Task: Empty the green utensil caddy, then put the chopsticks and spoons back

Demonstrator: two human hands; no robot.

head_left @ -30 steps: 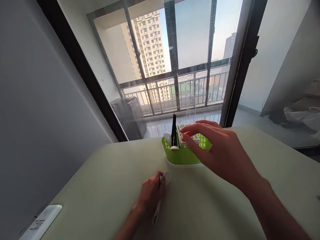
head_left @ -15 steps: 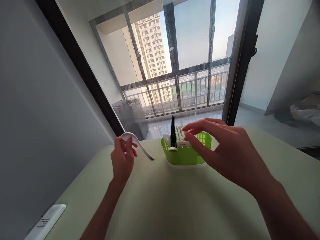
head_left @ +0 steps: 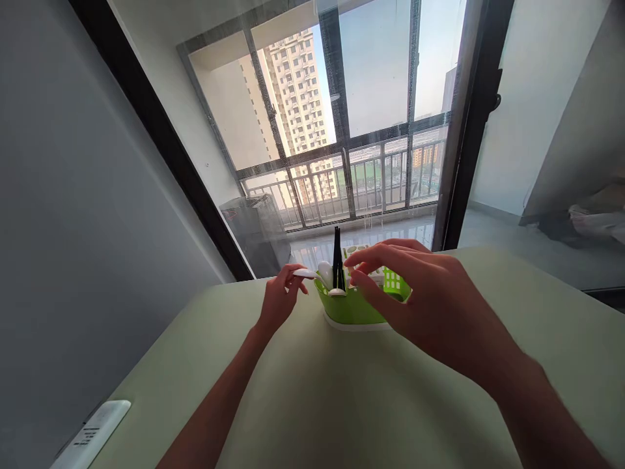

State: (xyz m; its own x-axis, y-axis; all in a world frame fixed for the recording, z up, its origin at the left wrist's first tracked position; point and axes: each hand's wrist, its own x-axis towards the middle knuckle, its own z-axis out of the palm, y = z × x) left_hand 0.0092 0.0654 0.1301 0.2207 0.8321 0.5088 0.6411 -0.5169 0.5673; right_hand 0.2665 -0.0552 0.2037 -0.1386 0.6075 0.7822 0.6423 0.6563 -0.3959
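Observation:
A green plastic cutlery holder [head_left: 349,307] on a white base stands at the far side of the pale green table [head_left: 342,404]. Black chopsticks [head_left: 336,257] stand upright in it, beside another white spoon [head_left: 326,271]. My left hand [head_left: 277,301] pinches a white spoon [head_left: 306,273] and holds it at the holder's left rim. My right hand [head_left: 430,306] hovers over the holder's right half with fingers spread and curled, and hides much of the white insert. I cannot tell whether its fingertips touch the holder.
A white remote control [head_left: 90,435] lies at the table's near left corner. Behind the table is a glass sliding door [head_left: 371,117] with a black frame onto a balcony with a railing. A grey wall runs along the left.
My left hand picked the white spoon up off the table, raised it, and has carried it right to the holder's left rim. My right hand stayed over the holder.

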